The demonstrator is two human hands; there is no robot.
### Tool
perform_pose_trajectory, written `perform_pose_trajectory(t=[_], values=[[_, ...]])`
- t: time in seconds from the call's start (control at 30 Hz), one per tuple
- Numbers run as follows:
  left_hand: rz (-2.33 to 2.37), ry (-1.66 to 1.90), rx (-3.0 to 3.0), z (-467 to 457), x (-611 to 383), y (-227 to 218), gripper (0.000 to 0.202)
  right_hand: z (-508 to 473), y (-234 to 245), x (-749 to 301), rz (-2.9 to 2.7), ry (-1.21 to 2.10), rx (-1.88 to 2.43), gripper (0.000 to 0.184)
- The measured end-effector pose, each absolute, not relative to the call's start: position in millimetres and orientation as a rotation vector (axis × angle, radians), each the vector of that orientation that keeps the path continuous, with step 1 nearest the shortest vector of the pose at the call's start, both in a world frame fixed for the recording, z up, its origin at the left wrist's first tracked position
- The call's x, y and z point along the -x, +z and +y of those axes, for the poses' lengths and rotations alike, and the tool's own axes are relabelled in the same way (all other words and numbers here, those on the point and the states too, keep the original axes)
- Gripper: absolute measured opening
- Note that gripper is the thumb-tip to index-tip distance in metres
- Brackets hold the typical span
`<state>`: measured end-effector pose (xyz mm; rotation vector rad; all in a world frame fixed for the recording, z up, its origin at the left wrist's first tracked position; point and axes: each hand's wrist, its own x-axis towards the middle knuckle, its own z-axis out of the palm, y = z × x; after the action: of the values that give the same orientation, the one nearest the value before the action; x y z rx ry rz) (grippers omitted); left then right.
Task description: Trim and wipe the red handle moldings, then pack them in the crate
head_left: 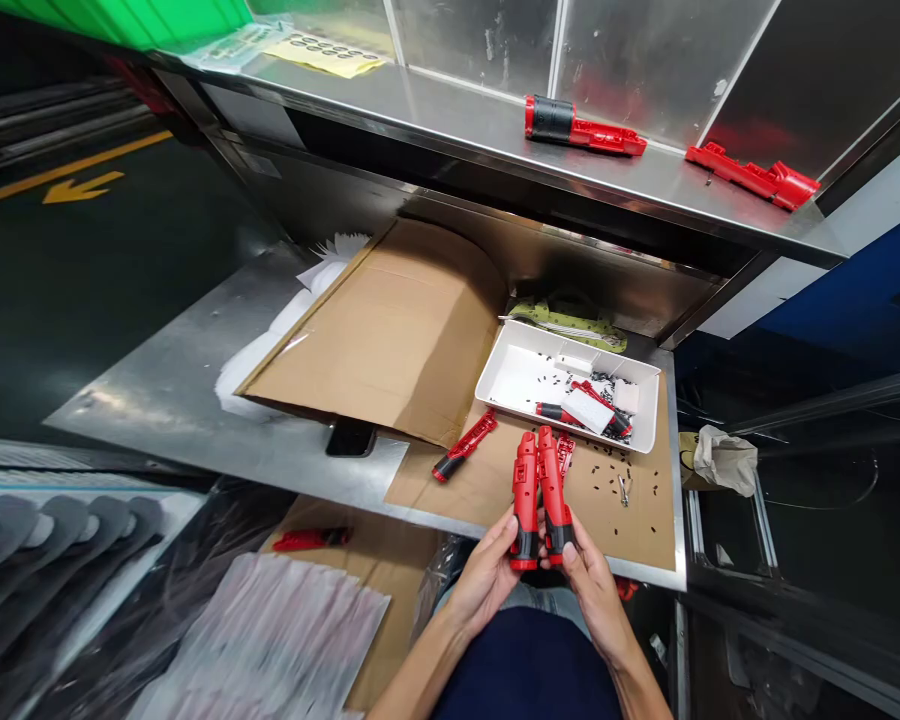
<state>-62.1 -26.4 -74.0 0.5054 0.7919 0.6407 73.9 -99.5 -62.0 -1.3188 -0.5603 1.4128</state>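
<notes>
My left hand (491, 572) grips the black lower end of a red plastic housing half (525, 495). My right hand (589, 565) grips the black end of a second red housing half (551, 488). The two halves stand upright side by side, close together, above the front edge of the metal workbench (172, 390). Just behind them a third red piece (566, 447) lies on flat cardboard (487, 485). Small black screws (630, 470) are scattered on the cardboard by my right hand.
A white tray (525, 375) holds screws and red parts. Another red-and-black half (463, 447) lies left of my hands. A bent cardboard sheet (390, 330) covers a phone (350, 438). Red housings (581, 128) (754, 175) rest on the upper shelf. Another red part (311, 540) lies below.
</notes>
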Motion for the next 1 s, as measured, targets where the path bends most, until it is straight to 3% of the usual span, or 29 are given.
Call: perform_pose_trajectory(t=[0.13,0.3,0.5,0.8,1.0], values=[[1.101,0.697,-0.963,-4,57,-103,0.063,-90,-77,-72,-0.562,1.331,1.413,0.066],[1.363,0.777,-1.255,32,50,-134,0.057,-80,-88,-72,-0.529,1.326,1.396,0.071],[1.694,0.808,-1.526,52,80,-138,0.058,-82,-71,-70,-0.472,1.449,1.161,0.057],[1.777,0.703,-1.469,68,104,-165,0.045,-84,-57,-68,-0.374,1.501,1.037,0.049],[1.626,0.772,-1.119,60,108,-142,0.038,-85,-53,-69,-0.386,1.487,1.050,0.049]])
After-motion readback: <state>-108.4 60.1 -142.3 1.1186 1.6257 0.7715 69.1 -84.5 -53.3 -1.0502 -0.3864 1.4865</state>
